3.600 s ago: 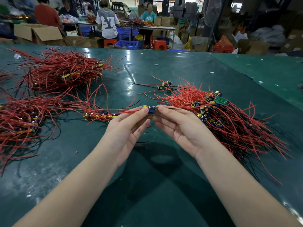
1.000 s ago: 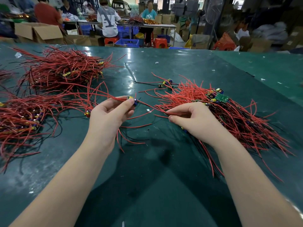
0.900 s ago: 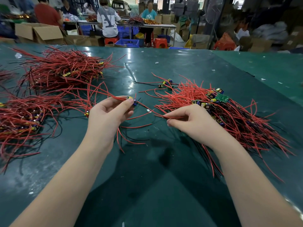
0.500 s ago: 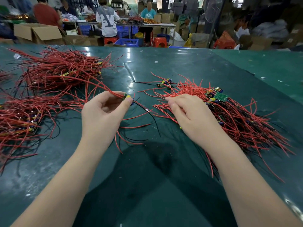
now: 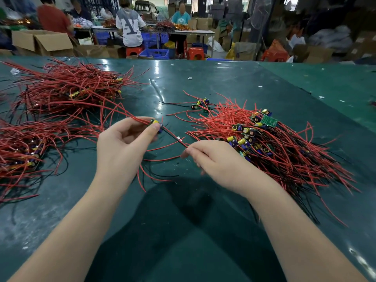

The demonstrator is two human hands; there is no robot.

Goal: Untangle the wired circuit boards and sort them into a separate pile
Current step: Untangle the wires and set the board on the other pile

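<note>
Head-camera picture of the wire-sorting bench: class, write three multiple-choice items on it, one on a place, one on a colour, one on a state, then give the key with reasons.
1. Where does the exposed green board lie?
A. on the right-hand pile
B. in a cardboard box
C. in the left hand

2. Most wires in the piles are:
A. white
B. red
C. blue

3. The left hand is:
A. flat on the table
B. pinching a small board
C. empty and clenched

Key: 1 A, it rests atop the right-hand pile. 2 B, red strands dominate. 3 B, thumb and finger pinch the small board while the right hand pinches its wire.

glossy green table point(image 5: 183, 231); smooth red plastic-coated wires point(image 5: 284, 159).
</note>
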